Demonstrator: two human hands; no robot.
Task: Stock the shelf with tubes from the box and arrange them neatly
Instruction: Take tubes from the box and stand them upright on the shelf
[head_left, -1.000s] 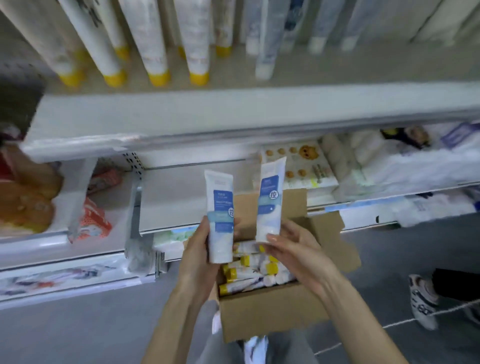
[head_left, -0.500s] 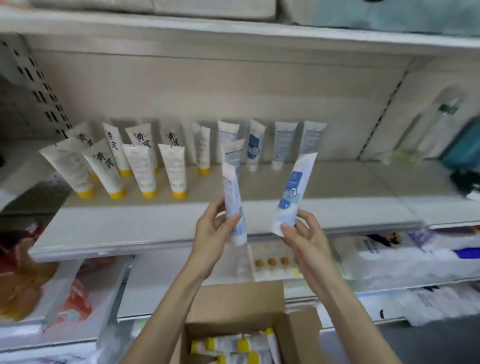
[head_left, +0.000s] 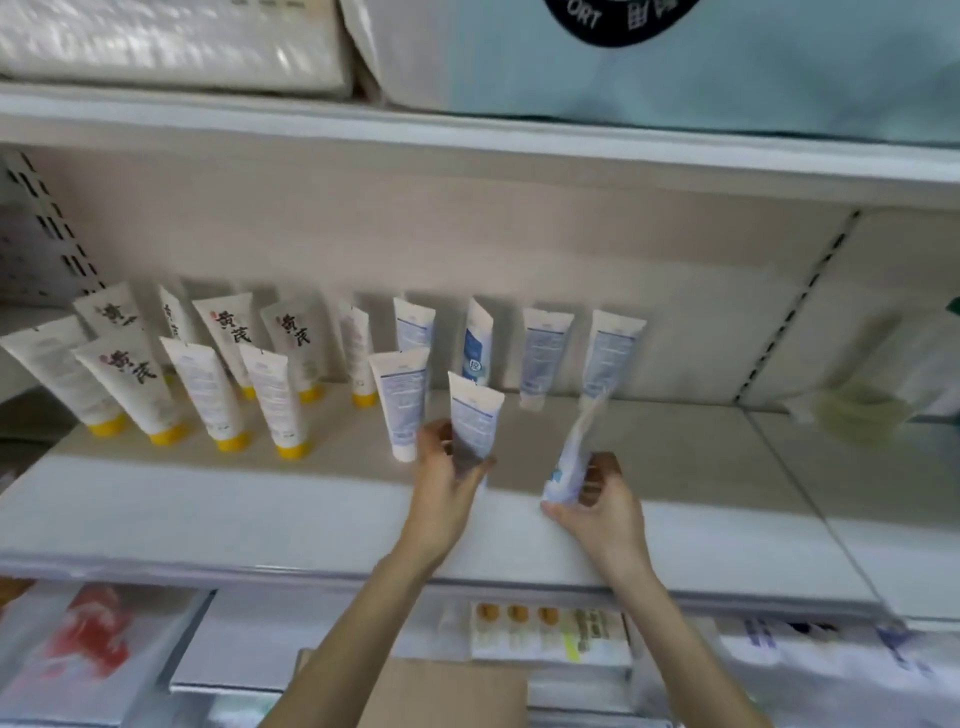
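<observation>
Tubes had travelled from above the brown cardboard box (head_left: 441, 691) to the pale grey shelf board (head_left: 234, 514). Half a second before, we held both in the air in front of the shelf; now both were over the board itself.

Our left hand (head_left: 445, 480) gripped a white plastic tube with blue print (head_left: 475, 415) by its lower part. It was upright, just right of the front white-capped tube (head_left: 400, 402) already standing there. Our fingers hid its cap, so we could not tell whether it touched the board. Our right hand (head_left: 597, 501) pinched a second white-and-blue tube (head_left: 570, 457), blurred and tilted to the right, its cap end low near the board. We judged that this pair was being set down.

Behind our hands stood the back row of white-and-blue tubes (head_left: 545, 353). The yellow-capped white tubes (head_left: 275, 400) stood well apart to the left. Open board ran rightward from our right hand, giving room for further tubes. The shelf's front edge lay just under our wrists, so a tube set too far forward could tip off. The upper shelf (head_left: 467, 135) sat well above the tube tops.
</observation>
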